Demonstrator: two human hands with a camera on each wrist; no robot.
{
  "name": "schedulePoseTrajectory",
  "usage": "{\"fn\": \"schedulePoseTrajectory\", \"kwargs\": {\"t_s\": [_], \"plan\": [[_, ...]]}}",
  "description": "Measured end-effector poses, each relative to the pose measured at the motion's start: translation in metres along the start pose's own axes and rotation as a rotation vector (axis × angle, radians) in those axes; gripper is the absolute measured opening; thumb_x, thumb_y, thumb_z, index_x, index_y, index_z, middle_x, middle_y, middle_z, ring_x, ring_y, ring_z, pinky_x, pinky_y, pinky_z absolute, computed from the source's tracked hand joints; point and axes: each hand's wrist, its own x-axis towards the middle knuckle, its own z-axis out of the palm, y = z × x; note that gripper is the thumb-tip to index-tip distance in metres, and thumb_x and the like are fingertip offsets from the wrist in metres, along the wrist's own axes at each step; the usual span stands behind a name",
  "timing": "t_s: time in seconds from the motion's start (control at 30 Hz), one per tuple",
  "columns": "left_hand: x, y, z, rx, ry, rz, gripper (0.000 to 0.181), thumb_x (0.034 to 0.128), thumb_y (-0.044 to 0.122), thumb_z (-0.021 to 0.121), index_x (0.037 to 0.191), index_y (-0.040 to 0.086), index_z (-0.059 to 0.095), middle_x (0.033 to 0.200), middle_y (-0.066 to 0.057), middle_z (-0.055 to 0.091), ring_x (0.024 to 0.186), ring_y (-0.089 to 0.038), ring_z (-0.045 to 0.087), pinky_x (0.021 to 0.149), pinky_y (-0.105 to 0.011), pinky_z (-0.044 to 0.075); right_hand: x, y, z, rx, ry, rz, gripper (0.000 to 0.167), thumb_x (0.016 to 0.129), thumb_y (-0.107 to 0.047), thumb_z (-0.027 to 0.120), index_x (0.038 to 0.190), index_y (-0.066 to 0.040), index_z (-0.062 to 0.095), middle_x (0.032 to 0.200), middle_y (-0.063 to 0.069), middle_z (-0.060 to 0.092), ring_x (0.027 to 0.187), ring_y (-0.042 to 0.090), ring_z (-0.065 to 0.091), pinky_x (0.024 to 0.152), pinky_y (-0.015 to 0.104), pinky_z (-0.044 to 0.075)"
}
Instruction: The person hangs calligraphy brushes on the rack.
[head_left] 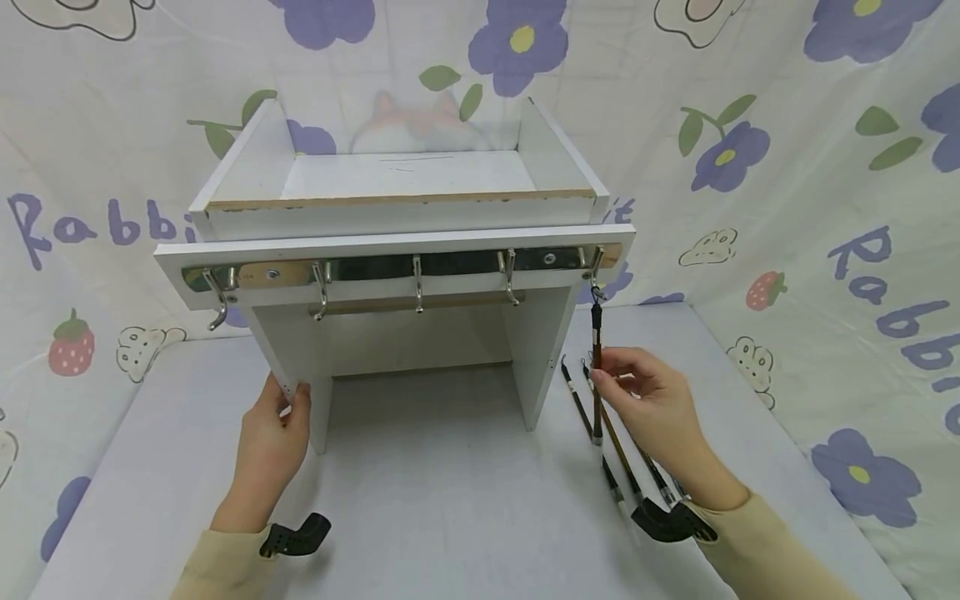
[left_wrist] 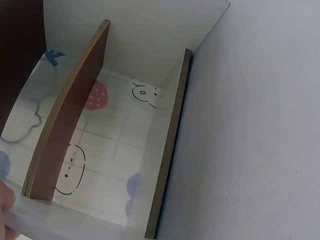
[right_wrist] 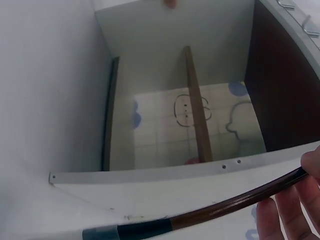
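A white wooden stand carries a metal rail with several hooks. From the rightmost hook hangs a brown brush by its loop, and my right hand pinches its handle between thumb and fingers. In the right wrist view the brush crosses below the stand's side edge, held by the right fingers. My left hand grips the front edge of the stand's left side panel; in the left wrist view only its fingertips show at the lower left.
Several more brushes lie on the white table right of the stand, under and beside my right hand. A patterned cloth hangs behind and at both sides.
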Motion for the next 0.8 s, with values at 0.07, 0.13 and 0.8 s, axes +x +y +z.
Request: {"fn": "schedulePoseTrajectory", "kwargs": {"t_s": [0.07, 0.13, 0.8], "plan": [[0.0, 0.0, 0.0, 0.003, 0.003, 0.0, 0.044, 0.1038, 0.028, 0.042, 0.138, 0.002, 0.042, 0.13, -0.03, 0.054, 0.111, -0.046, 0.057, 0.084, -0.055, 0.052, 0.001, 0.0, 0.004, -0.006, -0.008, 0.018, 0.018, 0.084, 0.014, 0.066, 0.1, 0.008, 0.065, 0.094, 0.02, 0.067, 0.085, 0.011, 0.063, 0.069, 0.018, 0.054], [0.0, 0.0, 0.0, 0.005, 0.004, 0.0, 0.044, 0.1038, 0.028, 0.042, 0.139, 0.002, 0.042, 0.13, -0.03, 0.054, 0.111, -0.046, 0.057, 0.084, -0.055, 0.052, 0.002, 0.0, 0.007, -0.01, -0.011, 0.025, 0.018, 0.084, 0.013, 0.066, 0.101, 0.007, 0.064, 0.095, 0.02, 0.067, 0.086, 0.011, 0.062, 0.07, 0.018, 0.054], [0.0, -0.002, 0.001, 0.01, 0.0, 0.009, 0.046, 0.1041, 0.029, 0.041, 0.142, 0.004, 0.04, 0.132, -0.029, 0.052, 0.112, -0.047, 0.057, 0.083, -0.055, 0.052, 0.006, 0.002, 0.013, -0.024, -0.03, 0.0, 0.022, 0.085, 0.011, 0.067, 0.106, 0.006, 0.062, 0.096, 0.014, 0.066, 0.087, 0.011, 0.063, 0.073, 0.018, 0.054]]}}
